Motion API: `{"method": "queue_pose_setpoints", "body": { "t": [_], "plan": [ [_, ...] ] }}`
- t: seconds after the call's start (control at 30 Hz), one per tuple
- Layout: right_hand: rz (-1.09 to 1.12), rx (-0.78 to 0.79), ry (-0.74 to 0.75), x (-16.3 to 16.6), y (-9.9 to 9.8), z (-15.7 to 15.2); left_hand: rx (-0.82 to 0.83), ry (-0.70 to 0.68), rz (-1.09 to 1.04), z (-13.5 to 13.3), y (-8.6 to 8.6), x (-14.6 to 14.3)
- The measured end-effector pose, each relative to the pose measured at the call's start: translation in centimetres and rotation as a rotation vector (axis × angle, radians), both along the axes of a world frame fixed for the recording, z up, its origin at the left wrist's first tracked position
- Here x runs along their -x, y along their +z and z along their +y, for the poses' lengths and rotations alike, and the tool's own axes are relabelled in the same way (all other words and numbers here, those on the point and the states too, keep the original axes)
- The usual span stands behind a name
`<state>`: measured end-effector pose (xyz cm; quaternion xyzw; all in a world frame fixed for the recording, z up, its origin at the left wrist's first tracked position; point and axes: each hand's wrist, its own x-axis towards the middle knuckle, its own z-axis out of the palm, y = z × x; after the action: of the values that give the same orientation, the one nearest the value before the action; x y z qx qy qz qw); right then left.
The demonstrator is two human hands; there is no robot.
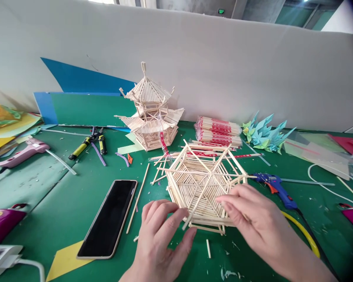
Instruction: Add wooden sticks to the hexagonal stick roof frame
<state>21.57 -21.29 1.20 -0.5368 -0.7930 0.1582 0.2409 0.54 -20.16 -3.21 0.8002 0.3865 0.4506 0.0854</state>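
Note:
A hexagonal frame of thin wooden sticks [201, 180] lies on the green table [61, 203] in front of me. My left hand [161, 235] rests at the frame's near left edge, fingers curled against the sticks. On the near right edge lies my right hand [253, 219], its fingers pressed on the sticks. A finished two-tier stick pagoda [150, 113] stands behind the frame.
A black phone [110, 217] lies left of my hands. A pink glue gun [25, 150], pliers [88, 143], a blue glue gun [275, 186], wrapped chopstick bundles [219, 131] and folded paper cranes [264, 135] surround the work. Loose sticks [138, 199] lie about. A white wall stands behind.

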Motion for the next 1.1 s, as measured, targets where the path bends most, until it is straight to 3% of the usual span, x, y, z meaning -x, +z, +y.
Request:
{"method": "queue_pose_setpoints", "body": {
  "t": [0.17,0.3,0.5,0.8,1.1],
  "plan": [
    [0.053,0.014,-0.103,-3.5,-1.0,-1.6,0.021,-0.041,0.108,0.3,0.9,-0.5],
    [-0.01,0.022,-0.034,-4.0,-1.7,-2.1,0.071,-0.091,0.291,1.0,2.1,-1.0],
    [-0.029,0.005,0.024,-3.6,-1.4,-1.8,0.062,-0.11,0.397,1.4,2.9,-1.4],
    [0.014,-0.049,0.065,-3.5,-1.4,-1.5,0.126,-0.173,0.396,1.7,2.9,-1.5],
    [0.027,-0.078,0.068,-3.4,-1.7,-1.5,0.072,-0.155,0.335,1.9,1.9,-1.5]
  ]
}}
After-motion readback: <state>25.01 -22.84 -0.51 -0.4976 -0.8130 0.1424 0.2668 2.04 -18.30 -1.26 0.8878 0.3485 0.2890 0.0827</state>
